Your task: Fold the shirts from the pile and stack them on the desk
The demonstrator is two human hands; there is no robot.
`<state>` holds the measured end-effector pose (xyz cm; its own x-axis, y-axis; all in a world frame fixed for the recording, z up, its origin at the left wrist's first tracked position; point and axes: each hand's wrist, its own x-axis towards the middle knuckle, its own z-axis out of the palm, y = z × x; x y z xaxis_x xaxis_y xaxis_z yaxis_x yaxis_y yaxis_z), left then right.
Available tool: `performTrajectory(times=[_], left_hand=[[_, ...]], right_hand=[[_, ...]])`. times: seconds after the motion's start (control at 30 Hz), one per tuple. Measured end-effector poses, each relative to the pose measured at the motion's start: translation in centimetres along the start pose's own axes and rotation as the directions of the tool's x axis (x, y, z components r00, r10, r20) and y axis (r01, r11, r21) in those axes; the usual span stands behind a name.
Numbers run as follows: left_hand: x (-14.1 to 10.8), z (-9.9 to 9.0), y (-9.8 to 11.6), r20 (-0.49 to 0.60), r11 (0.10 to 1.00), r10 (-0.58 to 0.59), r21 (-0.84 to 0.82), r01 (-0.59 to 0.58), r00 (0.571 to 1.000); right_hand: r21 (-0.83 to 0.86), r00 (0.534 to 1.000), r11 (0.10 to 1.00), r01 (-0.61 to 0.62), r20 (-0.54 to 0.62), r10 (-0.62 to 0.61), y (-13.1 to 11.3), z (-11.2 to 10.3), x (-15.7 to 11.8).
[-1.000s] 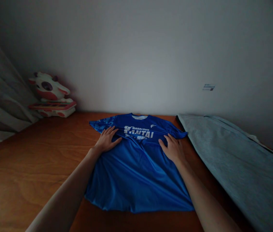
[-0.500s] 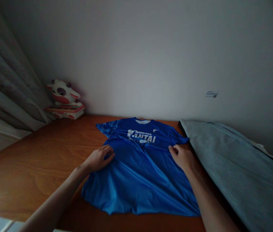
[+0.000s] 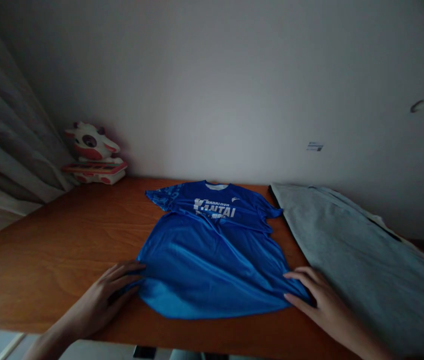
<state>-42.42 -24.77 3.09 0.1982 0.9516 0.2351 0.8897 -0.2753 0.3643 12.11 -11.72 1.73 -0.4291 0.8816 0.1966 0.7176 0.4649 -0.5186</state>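
A blue T-shirt (image 3: 212,255) with white lettering lies spread on the wooden table (image 3: 65,240), its collar toward the wall and its hem near the front edge. Creases run diagonally across the body of the shirt. At the shirt's lower left corner is my left hand (image 3: 112,290), fingers apart and fingertips touching the fabric edge. My right hand (image 3: 311,295) rests at the lower right corner, thumb and fingers spread over the cloth there.
Folded grey cloth (image 3: 339,240) lies to the right of the shirt. A cow-shaped toy with a keyboard (image 3: 97,167) stands at the back left, beside a curtain (image 3: 5,130). Behind the table is a wall with a small label (image 3: 314,146).
Both hands have moved from the middle of the shirt's sides down to its lower corners. The fingers are more spread, and the view has shifted slightly to the right.
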Motion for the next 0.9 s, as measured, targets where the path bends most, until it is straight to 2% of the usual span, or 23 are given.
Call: performTrajectory(times=[0.13, 0.2, 0.33, 0.5, 0.57, 0.67, 0.73, 0.77, 0.83, 0.9], left_hand=[[0.7, -0.4, 0.1, -0.076, 0.991, -0.076, -0.115, 0.067, 0.994], [0.4, -0.7, 0.2, -0.111, 0.974, -0.151, -0.186, 0.129, 0.982], [-0.4, -1.9, 0.5, -0.151, 0.931, -0.311, -0.245, 0.269, 0.938], [-0.3, -4.6, 1.5, -0.208, 0.859, -0.449, -0.367, 0.357, 0.869], [0.0, -5.7, 1.9, -0.185, 0.810, -0.515, -0.426, 0.403, 0.837], [1.0, -6.6, 1.8, -0.152, 0.758, -0.586, -0.451, 0.471, 0.796], [2.3, -6.3, 1.4, -0.106, 0.757, -0.587, -0.423, 0.498, 0.803], [3.1, -5.8, 1.1, -0.087, 0.769, -0.573, -0.399, 0.499, 0.815], [4.6, -4.3, 0.4, -0.086, 0.812, -0.533, -0.334, 0.479, 0.842], [5.9, -2.4, 0.2, -0.131, 0.869, -0.477, -0.221, 0.443, 0.869]], right_hand=[[0.108, 1.000, 0.994, -0.010, -0.019, 0.012, -1.3, -0.3, 0.9], [0.163, 0.998, 0.986, -0.044, -0.032, 0.050, -2.0, -1.0, 1.1], [0.265, 0.989, 0.954, -0.141, -0.011, 0.149, -3.1, -2.8, 0.5], [0.335, 0.972, 0.916, -0.221, 0.003, 0.234, -4.3, -5.1, 0.2], [0.364, 0.961, 0.890, -0.273, 0.072, 0.265, -4.6, -6.0, 0.5], [0.402, 0.936, 0.852, -0.335, 0.248, 0.251, -4.6, -6.8, 1.7], [0.409, 0.928, 0.844, -0.346, 0.285, 0.242, -4.3, -6.3, 2.8], [0.404, 0.934, 0.851, -0.335, 0.258, 0.246, -4.0, -5.7, 3.4], [0.358, 0.955, 0.886, -0.295, 0.136, 0.263, -3.1, -3.9, 4.4], [0.267, 0.970, 0.935, -0.232, -0.006, 0.242, -2.2, -1.9, 4.8]])
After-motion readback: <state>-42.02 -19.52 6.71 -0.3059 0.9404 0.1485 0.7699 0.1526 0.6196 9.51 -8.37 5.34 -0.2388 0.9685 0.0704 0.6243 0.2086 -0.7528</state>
